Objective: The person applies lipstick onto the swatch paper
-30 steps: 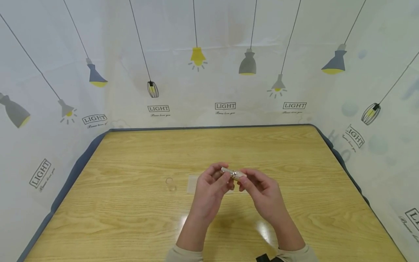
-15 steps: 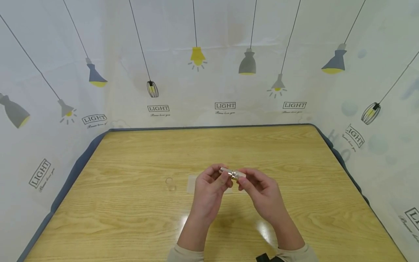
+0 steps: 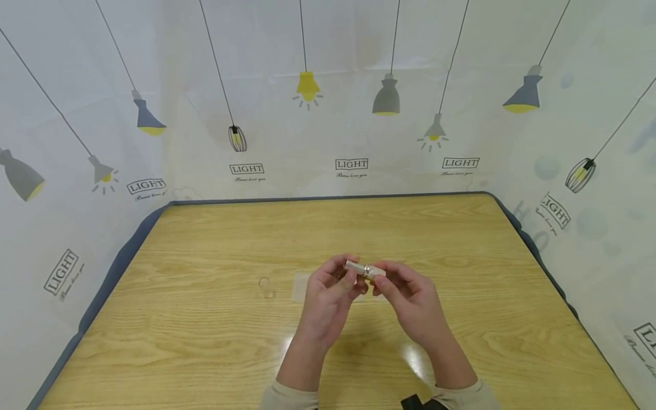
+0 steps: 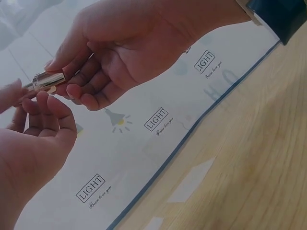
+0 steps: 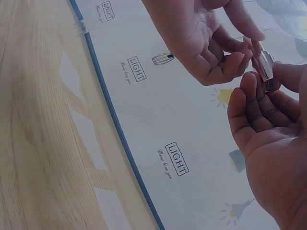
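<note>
Head view: both hands are close together above the worktop (image 3: pixel 205 347), the left hand (image 3: pixel 325 302) pinching the slimmer end of a shiny tube (image 3: pixel 365 270) and the right hand (image 3: pixel 415 299) pinching its thicker, paler end, so the tube lies slightly tilted between the two sets of fingertips. The likeliest trouble is a slip: the surface looks smooth, and only thumbs and fingertips seem to bear on it, so a sudden twist or tug could shoot it out. If the ring near its middle is a join, uneven pulling might part the ends with a jerk, and whichever hand grips more loosely could lose its piece. A dropped tube would probably roll, since it looks round and the worktop looks slick. It could also strike the pale sheet (image 3: pixel 300 287), which lies beyond the hands and is partly hidden by them. Left of the left hand sits a clear piece (image 3: pixel 267 292), hard to make out; a careless sideways sweep might knock it, simply because it is so faint.
</note>
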A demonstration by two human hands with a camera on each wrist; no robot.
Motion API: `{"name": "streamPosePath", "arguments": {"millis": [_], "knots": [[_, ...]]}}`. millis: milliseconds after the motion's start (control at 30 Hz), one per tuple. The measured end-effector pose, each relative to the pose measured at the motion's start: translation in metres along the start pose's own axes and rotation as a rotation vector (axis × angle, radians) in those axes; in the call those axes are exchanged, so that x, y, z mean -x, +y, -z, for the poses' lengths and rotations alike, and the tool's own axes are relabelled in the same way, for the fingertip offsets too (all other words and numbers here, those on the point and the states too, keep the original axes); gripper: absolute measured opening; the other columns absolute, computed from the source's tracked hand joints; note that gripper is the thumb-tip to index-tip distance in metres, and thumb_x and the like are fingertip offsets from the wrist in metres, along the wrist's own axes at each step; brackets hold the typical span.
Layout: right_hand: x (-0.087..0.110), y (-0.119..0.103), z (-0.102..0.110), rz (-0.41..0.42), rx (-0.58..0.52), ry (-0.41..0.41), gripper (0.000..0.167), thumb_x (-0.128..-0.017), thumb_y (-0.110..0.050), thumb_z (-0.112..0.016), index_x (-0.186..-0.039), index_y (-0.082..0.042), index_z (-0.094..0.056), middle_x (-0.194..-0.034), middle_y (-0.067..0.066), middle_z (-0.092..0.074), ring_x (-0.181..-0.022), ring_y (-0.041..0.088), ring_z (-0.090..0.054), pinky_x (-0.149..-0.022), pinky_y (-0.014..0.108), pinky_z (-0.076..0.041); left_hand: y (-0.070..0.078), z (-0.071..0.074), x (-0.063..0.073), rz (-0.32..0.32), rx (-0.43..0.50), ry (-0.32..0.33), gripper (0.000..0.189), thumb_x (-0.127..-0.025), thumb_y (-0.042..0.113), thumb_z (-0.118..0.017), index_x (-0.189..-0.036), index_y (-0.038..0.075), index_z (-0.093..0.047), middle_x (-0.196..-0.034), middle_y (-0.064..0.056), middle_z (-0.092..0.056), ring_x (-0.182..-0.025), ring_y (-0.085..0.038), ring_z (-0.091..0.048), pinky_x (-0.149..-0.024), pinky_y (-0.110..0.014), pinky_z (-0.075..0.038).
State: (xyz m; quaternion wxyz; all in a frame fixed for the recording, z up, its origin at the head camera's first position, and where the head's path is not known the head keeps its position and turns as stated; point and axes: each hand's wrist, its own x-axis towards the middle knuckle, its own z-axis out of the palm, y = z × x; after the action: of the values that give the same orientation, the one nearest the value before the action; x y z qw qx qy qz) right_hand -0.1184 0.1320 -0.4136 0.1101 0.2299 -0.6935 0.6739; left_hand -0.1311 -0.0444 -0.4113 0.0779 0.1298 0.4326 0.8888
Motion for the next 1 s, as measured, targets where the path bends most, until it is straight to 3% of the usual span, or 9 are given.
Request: {"name": "streamPosePath", "arguments": {"millis": [100, 233, 400, 633, 1000], "knots": [[-0.0002, -0.0003, -0.0005, -0.007, -0.004, 0.003, 0.021, -0.105, 0.006, -0.059, -0.124, 0.013, -0.065, -0.111, -0.012, -0.074, -0.09, 0.006, -0.07, -0.08, 0.019, -0.061, -0.0006, -0.0008, -0.0009, 0.014, -0.006, 0.016, 0.01, -0.103, 0.02, -0.071, -0.112, 0.019, -0.066, -0.095, 0.008, -0.067, -0.085, -0.008, -0.06, -0.079, -0.022, -0.054], [-0.0004, 0.0002, -0.0013, -0.002, -0.004, -0.003, 0.022, -0.105, 0.006, -0.059, -0.124, 0.013, -0.065, -0.111, -0.013, -0.074, -0.09, 0.005, -0.07, -0.079, 0.019, -0.061, -0.0016, -0.0045, -0.0023, 0.028, -0.027, 0.1, 0.009, -0.105, 0.017, -0.068, -0.106, 0.015, -0.059, -0.09, 0.007, -0.065, -0.08, -0.008, -0.059, -0.075, -0.02, -0.053], [-0.0006, 0.0013, -0.0016, 0.031, -0.02, -0.015, 0.021, -0.104, 0.008, -0.059, -0.124, 0.013, -0.065, -0.111, -0.012, -0.074, -0.089, 0.004, -0.069, -0.078, 0.018, -0.06, -0.0011, -0.0073, -0.0013, 0.014, -0.016, 0.161, 0.012, -0.103, 0.016, -0.072, -0.101, 0.014, -0.06, -0.087, 0.006, -0.065, -0.077, -0.008, -0.06, -0.074, -0.019, -0.054], [-0.0005, 0.0017, -0.0015, 0.06, -0.028, -0.014, 0.02, -0.103, 0.01, -0.059, -0.122, 0.012, -0.067, -0.109, -0.005, -0.075, -0.087, 0.006, -0.069, -0.076, 0.018, -0.06, -0.0009, -0.0065, 0.0002, -0.027, 0.012, 0.127, 0.014, -0.094, 0.022, -0.08, -0.098, 0.016, -0.068, -0.089, 0.007, -0.068, -0.077, -0.005, -0.062, -0.075, -0.017, -0.055], [0.0012, 0.0011, -0.001, 0.053, -0.009, -0.009, 0.021, -0.104, 0.009, -0.058, -0.123, 0.011, -0.067, -0.112, -0.012, -0.074, -0.088, 0.007, -0.069, -0.077, 0.018, -0.059, 0.0018, -0.003, 0.0026, -0.015, -0.019, 0.064, 0.008, -0.103, 0.011, -0.069, -0.106, 0.018, -0.071, -0.092, 0.008, -0.066, -0.082, -0.006, -0.06, -0.078, -0.019, -0.055]]}}
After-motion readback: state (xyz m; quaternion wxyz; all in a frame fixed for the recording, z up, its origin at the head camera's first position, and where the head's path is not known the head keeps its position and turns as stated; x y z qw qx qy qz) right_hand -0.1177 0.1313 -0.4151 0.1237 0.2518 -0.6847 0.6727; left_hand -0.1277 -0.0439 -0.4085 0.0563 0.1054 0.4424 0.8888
